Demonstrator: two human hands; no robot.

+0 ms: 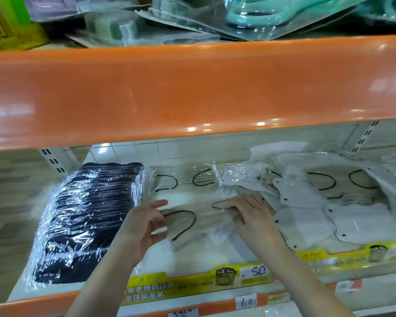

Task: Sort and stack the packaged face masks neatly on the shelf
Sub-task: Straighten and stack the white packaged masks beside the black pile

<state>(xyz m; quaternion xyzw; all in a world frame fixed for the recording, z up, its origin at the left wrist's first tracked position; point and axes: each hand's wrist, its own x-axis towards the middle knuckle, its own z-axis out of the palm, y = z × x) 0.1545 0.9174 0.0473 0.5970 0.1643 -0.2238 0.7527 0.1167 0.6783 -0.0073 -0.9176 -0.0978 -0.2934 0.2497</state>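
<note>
A clear pack of beige masks with black ear loops (pixel 199 219) lies in the middle of the lower shelf (pixel 55 300). My left hand (pixel 142 227) is at the pack's left end, fingers spread and relaxed against it. My right hand (pixel 249 213) rests flat on its right part, fingers straight. Behind it lies another beige pack (pixel 183 181). A large pack of black masks (pixel 85 218) fills the shelf's left side. Loose packs of white masks (pixel 352 223) are heaped on the right, with more beige packs (pixel 338 179) behind them.
The orange front of the upper shelf (pixel 192 88) hangs low over the work area. Above it lie clear packs with teal and grey items (pixel 249 17). Yellow price strips and tags (pixel 254 271) line the lower shelf's front edge.
</note>
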